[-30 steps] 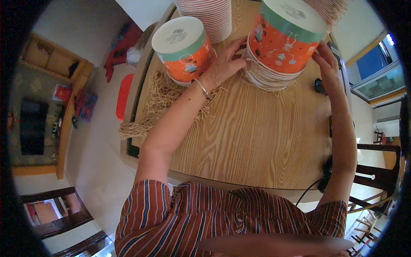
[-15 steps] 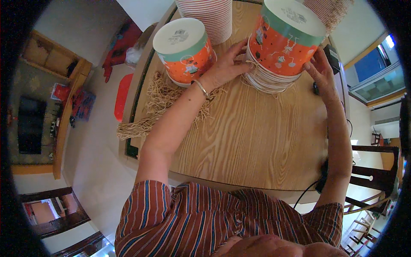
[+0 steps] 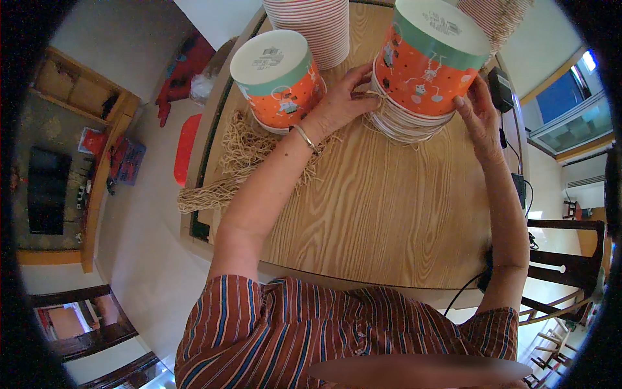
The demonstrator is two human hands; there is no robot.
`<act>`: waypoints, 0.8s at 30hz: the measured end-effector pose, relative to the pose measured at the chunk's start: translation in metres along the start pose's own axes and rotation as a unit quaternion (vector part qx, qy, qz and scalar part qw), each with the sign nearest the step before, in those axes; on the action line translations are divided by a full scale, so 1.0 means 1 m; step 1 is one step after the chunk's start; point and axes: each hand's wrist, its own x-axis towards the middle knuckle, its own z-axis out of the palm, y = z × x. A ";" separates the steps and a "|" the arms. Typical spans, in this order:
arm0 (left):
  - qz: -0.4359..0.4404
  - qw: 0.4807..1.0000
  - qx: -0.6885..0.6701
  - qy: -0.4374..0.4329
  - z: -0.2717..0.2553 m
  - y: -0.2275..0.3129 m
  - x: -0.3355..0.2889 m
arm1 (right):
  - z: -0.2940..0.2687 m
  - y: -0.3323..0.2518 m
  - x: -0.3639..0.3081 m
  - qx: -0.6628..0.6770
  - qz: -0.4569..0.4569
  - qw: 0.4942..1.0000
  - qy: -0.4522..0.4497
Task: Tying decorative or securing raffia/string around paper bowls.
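An upside-down stack of orange and green paper buckets (image 3: 424,71) stands at the far right of the table. Strands of beige string (image 3: 402,126) loop around its stacked white rims. My left hand (image 3: 343,104) grips the stack's left side, its thumb by a small knot in the string and its fingers partly hidden behind. On the opposite side my right hand (image 3: 481,120) holds the stack between thumb and curled fingers. Left of them sits another upturned paper bucket (image 3: 282,97). A bundle of loose beige string (image 3: 243,155) lies in front of it, partly under my left forearm.
Behind the upturned bucket rises a tall stack of nested tubs (image 3: 317,32). Another stack (image 3: 495,19) stands at the far right. A black box (image 3: 501,89) and cables line the right table edge. A dark wooden chair (image 3: 564,262) is at the right.
The view has shifted slightly. My right forearm has moved a little to the left, uncovering more of the black box and cable. Both hands stay at the stack.
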 end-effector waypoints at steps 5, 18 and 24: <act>0.004 1.000 0.019 0.009 0.000 -0.006 0.002 | 0.005 -0.001 -0.004 -0.021 -0.012 0.999 0.023; 0.072 0.991 0.107 0.024 0.001 -0.003 -0.001 | 0.007 -0.010 -0.006 -0.067 -0.016 0.997 0.027; 0.039 0.974 0.207 0.084 -0.012 0.012 -0.006 | -0.024 -0.003 0.004 0.074 0.036 0.996 0.033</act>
